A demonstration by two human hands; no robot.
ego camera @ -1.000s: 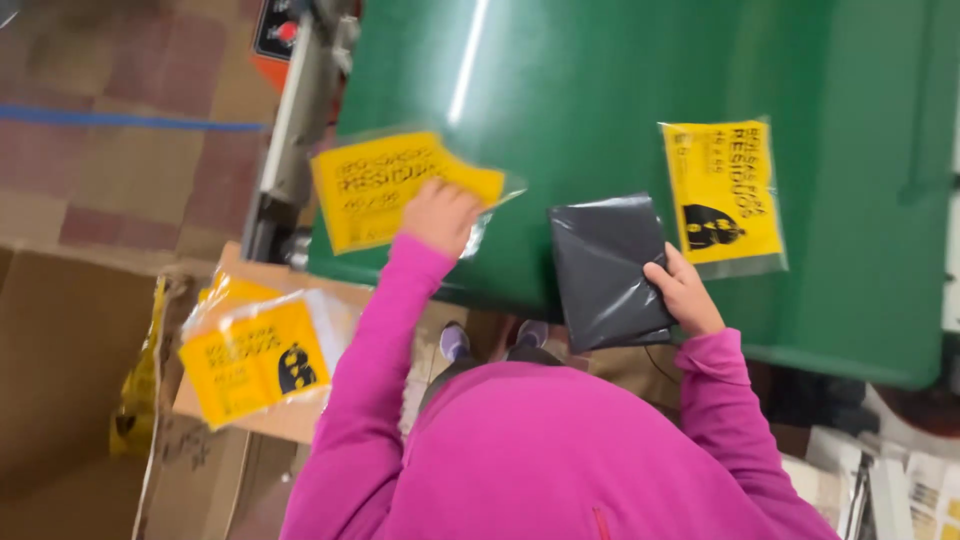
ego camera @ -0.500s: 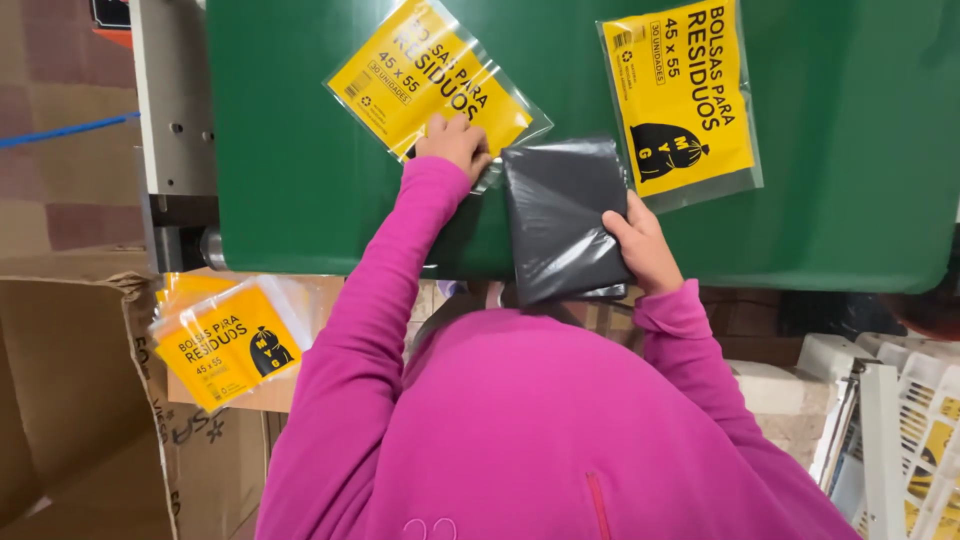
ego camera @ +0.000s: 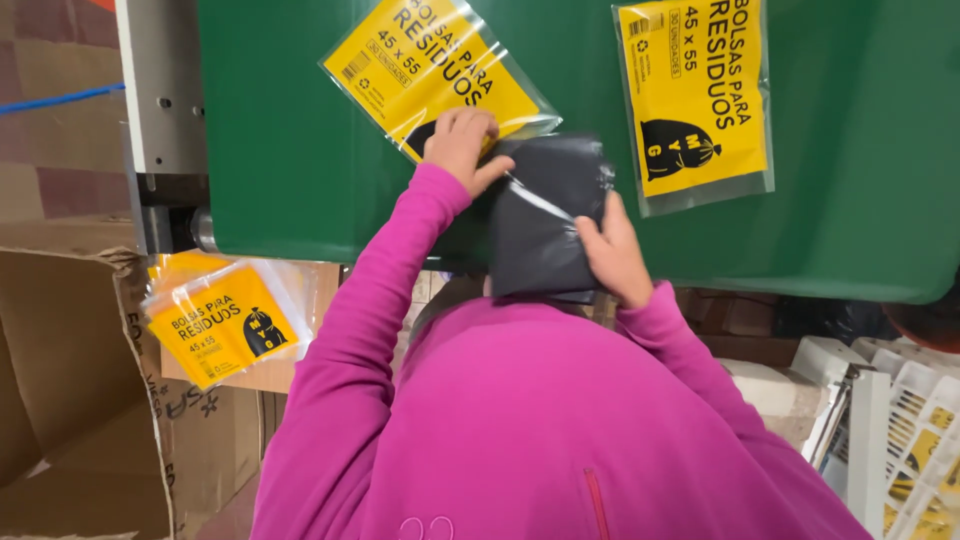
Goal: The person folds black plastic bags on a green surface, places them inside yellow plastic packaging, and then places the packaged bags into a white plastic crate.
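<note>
Green table [ego camera: 300, 150]: a flat green surface filled the upper part of the view, running from 10 o'clock across to 3 o'clock.
Person's top [ego camera: 540, 420]: a magenta long-sleeved top took up the lower middle, both sleeves reaching up toward 12 o'clock.
Cardboard box [ego camera: 70, 380]: stood open at 8 o'clock, beside the table's grey metal frame [ego camera: 160, 90].
Right-hand sleeve pack [ego camera: 695, 95]: a clear plastic packet with a yellow printed insert lay flat on the table at 1 o'clock, well apart from both hands.
Left-hand sleeve pack [ego camera: 420, 60]: a matching clear packet with yellow insert lay tilted at 11 o'clock, its lower corner under the left hand.
Black bag bundle [ego camera: 545, 215]: a folded stack of black plastic bags sat at the table's near edge, about centre, between the two hands and touching the tilted packet's open end.
Stack of filled packets [ego camera: 225, 320]: yellow packets rested on cardboard at 8 o'clock, below the table.
Left hand [ego camera: 462, 145]: fingers curled, pinching the tilted packet's clear mouth against the bundle's upper left corner.
Right hand [ego camera: 612, 255]: fingers closed on the bundle's right edge, thumb on top.
</note>
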